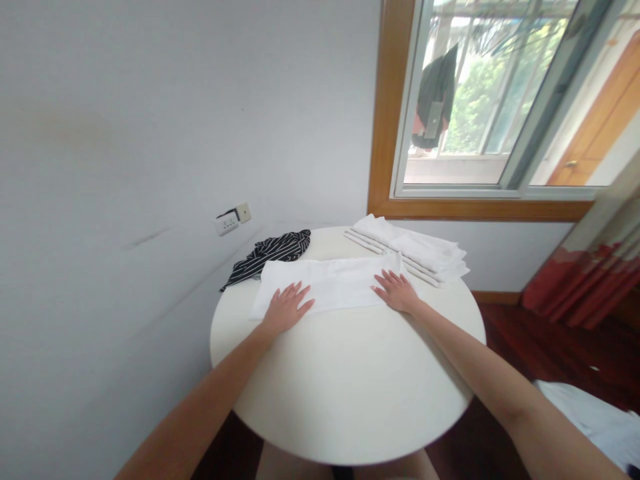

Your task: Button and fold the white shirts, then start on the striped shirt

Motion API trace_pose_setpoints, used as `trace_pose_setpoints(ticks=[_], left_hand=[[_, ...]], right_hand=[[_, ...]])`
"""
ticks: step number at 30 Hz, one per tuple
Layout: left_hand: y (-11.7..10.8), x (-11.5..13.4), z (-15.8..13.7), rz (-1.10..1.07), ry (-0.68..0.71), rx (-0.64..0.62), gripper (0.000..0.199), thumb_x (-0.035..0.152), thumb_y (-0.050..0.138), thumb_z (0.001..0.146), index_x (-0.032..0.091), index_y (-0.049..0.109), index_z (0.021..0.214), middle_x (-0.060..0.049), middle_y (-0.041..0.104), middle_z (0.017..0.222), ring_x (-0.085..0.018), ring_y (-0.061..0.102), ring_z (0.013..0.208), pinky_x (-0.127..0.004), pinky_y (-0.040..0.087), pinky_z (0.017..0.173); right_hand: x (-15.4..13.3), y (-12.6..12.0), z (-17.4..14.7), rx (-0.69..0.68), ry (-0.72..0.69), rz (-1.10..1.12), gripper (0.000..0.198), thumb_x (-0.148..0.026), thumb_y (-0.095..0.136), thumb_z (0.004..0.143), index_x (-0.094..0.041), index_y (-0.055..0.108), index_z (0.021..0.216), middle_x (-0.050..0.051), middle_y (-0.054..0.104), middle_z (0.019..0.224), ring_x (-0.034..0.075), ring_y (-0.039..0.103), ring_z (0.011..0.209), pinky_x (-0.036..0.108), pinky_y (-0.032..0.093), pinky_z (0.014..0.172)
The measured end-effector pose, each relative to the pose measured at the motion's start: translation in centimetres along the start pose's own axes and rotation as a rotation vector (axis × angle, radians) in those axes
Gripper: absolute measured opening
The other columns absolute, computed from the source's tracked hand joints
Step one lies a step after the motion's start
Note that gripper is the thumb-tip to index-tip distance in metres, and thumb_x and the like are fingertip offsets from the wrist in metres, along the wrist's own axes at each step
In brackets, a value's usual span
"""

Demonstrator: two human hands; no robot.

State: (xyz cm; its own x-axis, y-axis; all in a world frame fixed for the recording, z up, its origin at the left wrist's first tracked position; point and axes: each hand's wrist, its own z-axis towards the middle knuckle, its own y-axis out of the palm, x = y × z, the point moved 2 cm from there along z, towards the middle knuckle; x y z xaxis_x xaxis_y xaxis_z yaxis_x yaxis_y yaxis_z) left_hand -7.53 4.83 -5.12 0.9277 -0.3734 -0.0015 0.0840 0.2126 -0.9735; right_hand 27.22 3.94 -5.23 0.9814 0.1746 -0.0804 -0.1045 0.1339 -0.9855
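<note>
A white cloth (335,283) lies spread as a flat, wide strip across the round table. My left hand (286,308) rests on its left part, palm down with the fingers spread. Near the right end, my right hand (397,291) presses flat on the same cloth, fingers apart. Just beyond that hand sits a stack of folded white cloths (415,245). Behind the left end of the strip is a crumpled black cloth with white stripes (275,252).
The round white table (345,387) stands against a white wall with a socket (227,223). A wood-framed window (465,100) is at the back right, beside a red and beige curtain (575,280). White fabric (590,413) lies low at the right.
</note>
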Motion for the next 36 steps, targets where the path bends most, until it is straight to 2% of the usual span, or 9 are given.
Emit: trace_pose_setpoints(ticks=[6, 10, 13, 15, 17, 20, 24, 28, 36], left_hand=[[0.0, -2.7, -1.6, 0.039, -0.015, 0.025, 0.054, 0.051, 0.029, 0.094, 0.026, 0.041, 0.141, -0.006, 0.036, 0.149, -0.022, 0.031, 0.138, -0.042, 0.019, 0.114], [-0.7, -2.6, -2.1, 0.055, -0.041, 0.000, 0.051, 0.047, 0.029, 0.095, 0.026, 0.040, 0.141, -0.006, 0.037, 0.149, -0.022, 0.031, 0.138, -0.043, 0.021, 0.113], [-2.1, -1.8, -0.9, 0.059, -0.095, -0.025, 0.046, 0.044, 0.036, 0.093, 0.026, 0.051, 0.132, -0.008, 0.048, 0.141, -0.025, 0.042, 0.130, -0.045, 0.029, 0.107], [-3.3, -0.5, 1.0, 0.051, -0.102, -0.012, 0.038, 0.040, 0.040, 0.091, 0.024, 0.061, 0.119, -0.009, 0.060, 0.127, -0.025, 0.053, 0.118, -0.043, 0.036, 0.102], [-3.9, 1.4, 3.4, 0.007, -0.043, 0.013, 0.034, 0.037, 0.040, 0.091, 0.023, 0.065, 0.111, -0.008, 0.065, 0.117, -0.023, 0.057, 0.110, -0.038, 0.040, 0.098], [-3.1, 4.5, 6.6, -0.075, 0.082, 0.068, 0.037, 0.035, 0.043, 0.091, 0.022, 0.059, 0.122, -0.006, 0.060, 0.127, -0.020, 0.051, 0.119, -0.034, 0.036, 0.104], [0.0, 6.5, 8.2, -0.077, 0.016, 0.074, 0.043, 0.036, 0.033, 0.095, 0.025, 0.049, 0.134, -0.004, 0.045, 0.144, -0.022, 0.034, 0.135, -0.045, 0.024, 0.112], [1.7, 6.3, 8.2, -0.105, -0.026, 0.015, 0.046, 0.038, 0.026, 0.096, 0.031, 0.044, 0.137, -0.002, 0.038, 0.149, -0.022, 0.029, 0.138, -0.053, 0.019, 0.112], [1.6, 5.7, 8.1, -0.133, -0.182, -0.040, 0.059, 0.058, 0.023, 0.091, 0.032, 0.037, 0.142, -0.007, 0.025, 0.154, -0.032, 0.018, 0.142, -0.070, 0.011, 0.106]], right_hand=[[2.6, 0.4, -0.7, 0.011, 0.031, -0.032, 0.062, -0.059, 0.020, 0.094, -0.026, 0.034, 0.145, 0.007, 0.025, 0.154, 0.022, 0.019, 0.142, 0.044, 0.015, 0.113], [2.6, 0.3, -1.4, 0.003, 0.113, -0.029, 0.060, -0.057, 0.022, 0.095, -0.027, 0.033, 0.146, 0.007, 0.023, 0.155, 0.024, 0.018, 0.142, 0.047, 0.016, 0.112], [1.5, -0.7, -1.3, -0.037, 0.157, -0.037, 0.057, -0.052, 0.027, 0.094, -0.027, 0.036, 0.144, 0.009, 0.020, 0.155, 0.029, 0.013, 0.143, 0.057, 0.011, 0.109], [-0.4, -1.8, -0.5, 0.000, 0.084, -0.057, 0.052, -0.043, 0.036, 0.091, -0.026, 0.043, 0.140, 0.008, 0.017, 0.156, 0.030, 0.007, 0.143, 0.059, 0.004, 0.109], [-3.2, -2.8, 0.8, 0.079, -0.105, -0.073, 0.051, -0.032, 0.046, 0.085, -0.026, 0.048, 0.136, 0.005, 0.016, 0.157, 0.027, 0.002, 0.144, 0.054, -0.002, 0.111], [-7.5, -2.8, 3.6, 0.082, -0.198, -0.028, 0.048, -0.030, 0.043, 0.086, -0.025, 0.050, 0.134, 0.005, 0.026, 0.154, 0.024, 0.010, 0.143, 0.048, 0.002, 0.113], [-10.8, -0.3, 6.8, -0.002, -0.101, 0.088, 0.052, -0.039, 0.025, 0.095, -0.027, 0.036, 0.144, 0.005, 0.030, 0.152, 0.023, 0.021, 0.141, 0.048, 0.016, 0.111], [-11.2, 1.7, 7.5, -0.014, -0.036, 0.115, 0.053, -0.042, 0.017, 0.097, -0.030, 0.027, 0.147, 0.003, 0.026, 0.154, 0.024, 0.018, 0.142, 0.052, 0.011, 0.112], [-10.7, 1.3, 7.7, -0.082, 0.246, 0.075, 0.068, -0.065, 0.023, 0.090, -0.030, 0.026, 0.148, 0.012, 0.009, 0.157, 0.034, 0.006, 0.143, 0.064, 0.003, 0.105]])
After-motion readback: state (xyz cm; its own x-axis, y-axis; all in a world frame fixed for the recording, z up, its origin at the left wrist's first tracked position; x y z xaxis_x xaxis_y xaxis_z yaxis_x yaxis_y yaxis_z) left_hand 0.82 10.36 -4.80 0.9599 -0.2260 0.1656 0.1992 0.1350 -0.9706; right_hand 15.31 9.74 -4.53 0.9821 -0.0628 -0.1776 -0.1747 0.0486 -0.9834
